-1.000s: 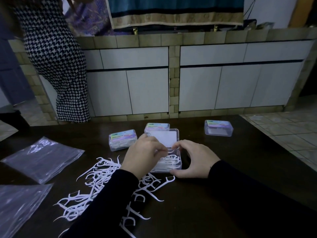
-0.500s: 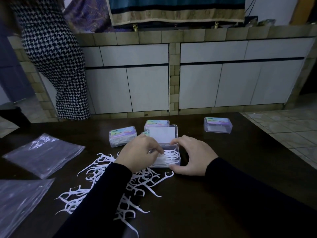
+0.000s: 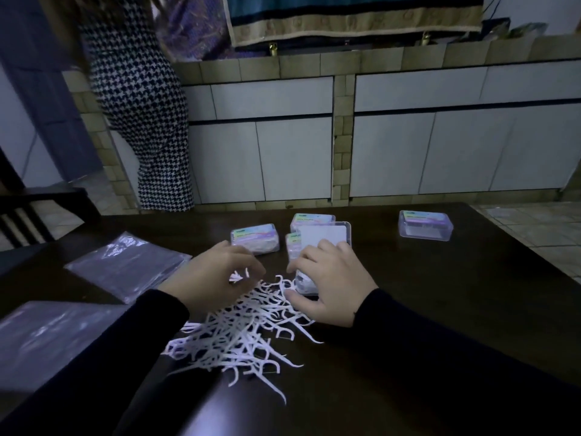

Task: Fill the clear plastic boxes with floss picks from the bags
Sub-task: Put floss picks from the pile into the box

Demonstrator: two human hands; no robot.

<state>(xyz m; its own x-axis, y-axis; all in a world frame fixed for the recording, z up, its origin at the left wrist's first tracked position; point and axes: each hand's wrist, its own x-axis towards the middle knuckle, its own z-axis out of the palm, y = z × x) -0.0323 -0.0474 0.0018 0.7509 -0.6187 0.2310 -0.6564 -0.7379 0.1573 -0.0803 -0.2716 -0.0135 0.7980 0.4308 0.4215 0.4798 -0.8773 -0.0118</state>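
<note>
A heap of white floss picks (image 3: 242,332) lies on the dark table in front of me. My right hand (image 3: 333,278) grips an open clear plastic box (image 3: 306,283) with picks inside; its lid (image 3: 323,236) stands up behind my fingers. My left hand (image 3: 213,276) hovers over the far edge of the heap, fingers curled around a few floss picks (image 3: 237,276). Three closed labelled boxes sit behind: one (image 3: 255,238) at the left, one (image 3: 311,219) behind the lid, one (image 3: 426,225) far right. A further labelled box (image 3: 292,245) is partly hidden by the lid.
Two plastic bags lie flat at the left, one (image 3: 125,265) further back and one (image 3: 47,338) nearer. A person in a houndstooth dress (image 3: 141,114) stands by the white cabinets (image 3: 408,146) beyond the table. A dark chair (image 3: 28,212) is at the far left.
My left hand left the open box and moved left to the heap, closing on a few picks. My right hand stayed on the box. The view shifted right.
</note>
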